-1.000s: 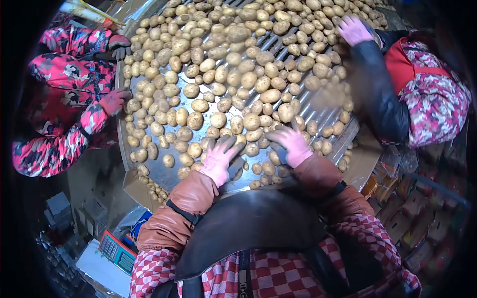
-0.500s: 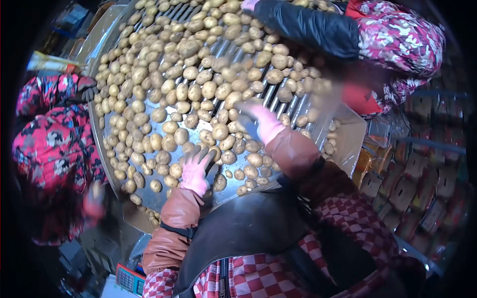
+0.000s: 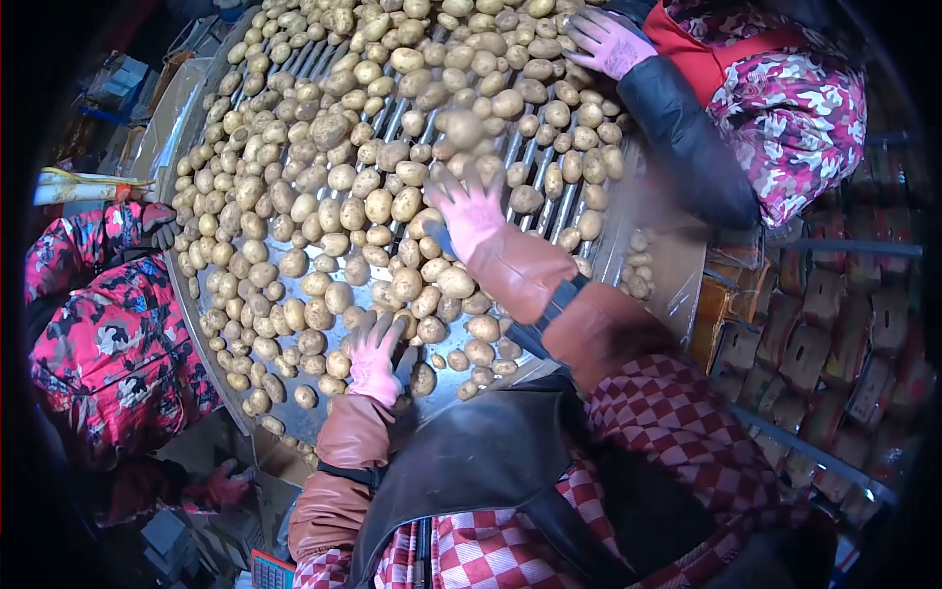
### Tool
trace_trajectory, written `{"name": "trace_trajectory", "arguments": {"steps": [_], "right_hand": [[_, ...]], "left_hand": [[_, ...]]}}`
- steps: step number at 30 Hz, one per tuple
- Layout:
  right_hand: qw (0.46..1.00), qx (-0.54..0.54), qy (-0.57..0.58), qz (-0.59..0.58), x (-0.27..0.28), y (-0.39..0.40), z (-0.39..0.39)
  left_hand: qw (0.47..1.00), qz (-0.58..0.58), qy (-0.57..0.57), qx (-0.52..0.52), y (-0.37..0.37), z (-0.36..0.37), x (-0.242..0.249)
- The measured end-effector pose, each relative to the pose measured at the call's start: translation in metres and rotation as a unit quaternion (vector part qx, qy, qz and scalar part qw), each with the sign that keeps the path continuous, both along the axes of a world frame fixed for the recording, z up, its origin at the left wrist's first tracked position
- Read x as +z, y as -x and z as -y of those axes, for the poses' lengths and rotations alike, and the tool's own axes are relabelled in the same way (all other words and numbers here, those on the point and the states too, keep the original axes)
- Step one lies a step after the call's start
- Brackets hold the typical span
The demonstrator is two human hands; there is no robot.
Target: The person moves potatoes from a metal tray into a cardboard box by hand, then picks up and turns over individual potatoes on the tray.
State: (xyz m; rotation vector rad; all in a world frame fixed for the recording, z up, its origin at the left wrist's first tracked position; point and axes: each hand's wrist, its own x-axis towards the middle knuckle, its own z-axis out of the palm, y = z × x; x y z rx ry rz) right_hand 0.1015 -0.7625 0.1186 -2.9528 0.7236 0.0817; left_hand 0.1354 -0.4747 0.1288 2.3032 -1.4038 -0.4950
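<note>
While broadly splayed, right hand (image 3: pixel 472 217) over potatoes (image 3: pixel 378 206).

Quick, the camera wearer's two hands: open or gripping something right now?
Left hand: open among the potatoes; no clear grip on any.
Right hand: open, spread over the potatoes, nothing visibly held.

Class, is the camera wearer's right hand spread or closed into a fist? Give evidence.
Spread: the right hand shows its fingers fanned apart, pointing away from the wearer's body.
</note>
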Motion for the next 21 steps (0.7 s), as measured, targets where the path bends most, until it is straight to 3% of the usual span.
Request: {"name": "trace_trajectory", "arguments": {"steps": [1,3,5,7,8,9,10,11,13,14,15,17,19,21], "right_hand": [[1.000,-0.001,0.000,0.001,0.002,0.017,0.000],[0.986,0.078,-0.131,0.062,0.005,0.050,0.007],[0.972,0.098,-0.212,-0.020,0.019,0.080,0.011],[0.966,0.104,-0.237,0.017,0.014,0.104,0.022],[0.897,0.004,-0.431,0.098,0.003,0.113,0.029],[0.774,-0.099,-0.601,0.173,-0.005,0.117,0.032],[0.692,-0.162,-0.658,0.250,0.008,0.105,0.036],[0.794,-0.104,-0.535,0.268,0.026,0.106,0.039],[0.847,-0.095,-0.458,0.252,0.052,0.085,0.052],[0.757,-0.102,-0.539,0.354,0.021,0.077,0.060],[0.771,-0.089,-0.516,0.363,0.013,0.066,0.064],[0.883,-0.049,-0.356,0.301,0.022,0.043,0.068],[0.887,-0.035,-0.321,0.330,0.032,0.016,0.062],[0.928,-0.022,-0.193,0.318,0.047,-0.012,0.058]], "left_hand": [[1.000,0.001,0.000,-0.001,0.000,0.000,0.001],[1.000,0.005,0.000,-0.011,-0.002,-0.002,0.002],[1.000,0.002,-0.004,-0.007,-0.002,-0.001,0.004],[1.000,-0.003,-0.006,0.000,-0.001,0.001,0.004],[1.000,0.003,-0.011,-0.005,-0.001,0.002,0.003],[1.000,0.008,-0.016,-0.011,-0.001,0.001,0.003],[1.000,0.008,-0.018,-0.009,-0.001,0.000,0.002],[1.000,0.011,-0.013,-0.013,-0.001,0.000,0.000],[1.000,0.015,-0.009,-0.014,-0.002,-0.001,-0.001],[1.000,0.015,-0.007,-0.015,-0.001,-0.001,-0.001],[1.000,0.015,-0.005,-0.014,-0.001,0.000,-0.001],[1.000,0.009,-0.008,-0.011,-0.001,-0.001,-0.001],[1.000,0.004,-0.010,-0.005,-0.001,-0.001,-0.001],[1.000,-0.003,-0.014,-0.009,-0.001,0.000,0.000]]}}
